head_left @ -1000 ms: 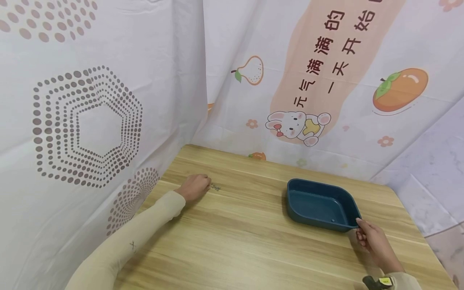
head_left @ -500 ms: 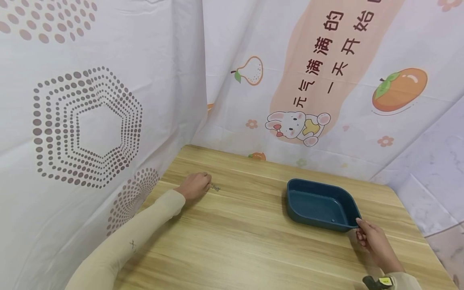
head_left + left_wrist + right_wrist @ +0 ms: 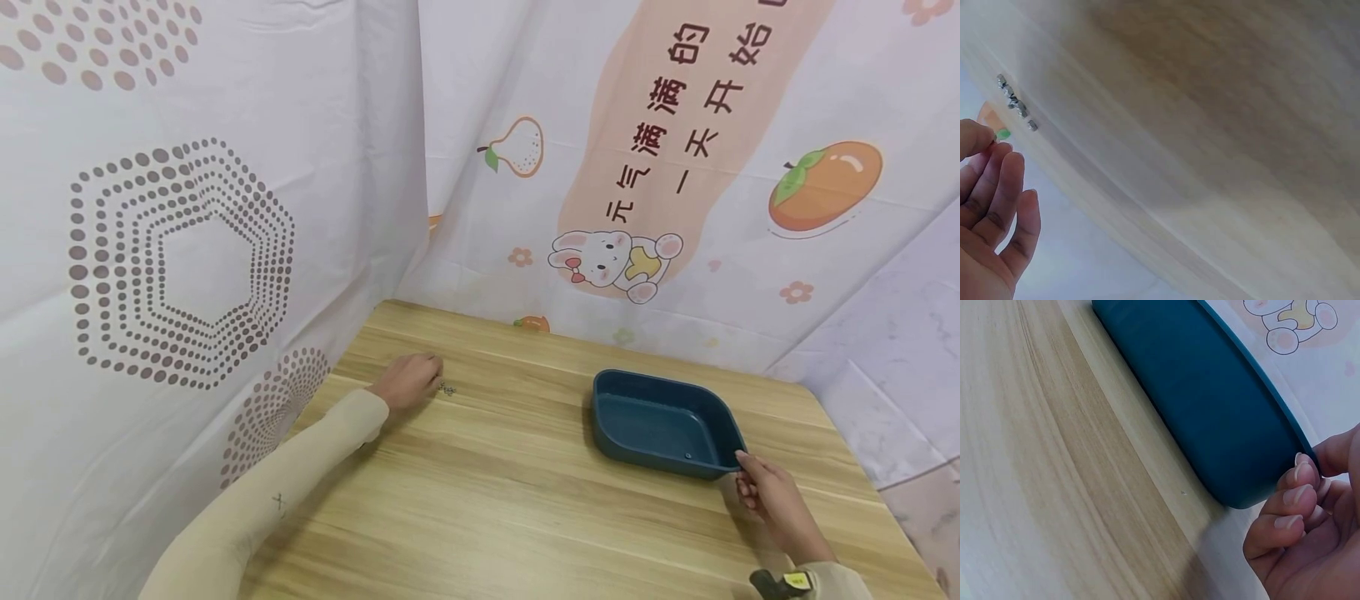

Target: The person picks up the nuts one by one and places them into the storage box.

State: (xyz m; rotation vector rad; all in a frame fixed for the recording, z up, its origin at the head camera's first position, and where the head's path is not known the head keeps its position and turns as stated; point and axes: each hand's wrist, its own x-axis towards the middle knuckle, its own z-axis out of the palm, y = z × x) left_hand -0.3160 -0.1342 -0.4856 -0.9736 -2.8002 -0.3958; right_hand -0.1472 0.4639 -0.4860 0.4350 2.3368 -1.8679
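At the table's far left, my left hand (image 3: 408,380) is bent down beside a small cluster of metal nuts (image 3: 448,390). In the left wrist view the nuts (image 3: 1013,100) lie in a short row on the wood, just beyond the fingertips. The thumb and forefinger of the left hand (image 3: 994,200) come together at their tips; I cannot tell whether a nut is between them. My right hand (image 3: 772,500) pinches the near right corner of a dark teal tray (image 3: 652,467) by its rim, thumb over the edge. One small nut (image 3: 688,456) lies inside the tray.
The wood-grain table (image 3: 510,492) is bounded by a dotted white curtain (image 3: 330,208) at left and a printed curtain (image 3: 480,250) behind. The tray's wall (image 3: 1210,412) stands on the tabletop near the right side.
My left hand has edged slightly right and away from me, closer over the nuts, covering part of the cluster. The right hand and the tray have not visibly moved.
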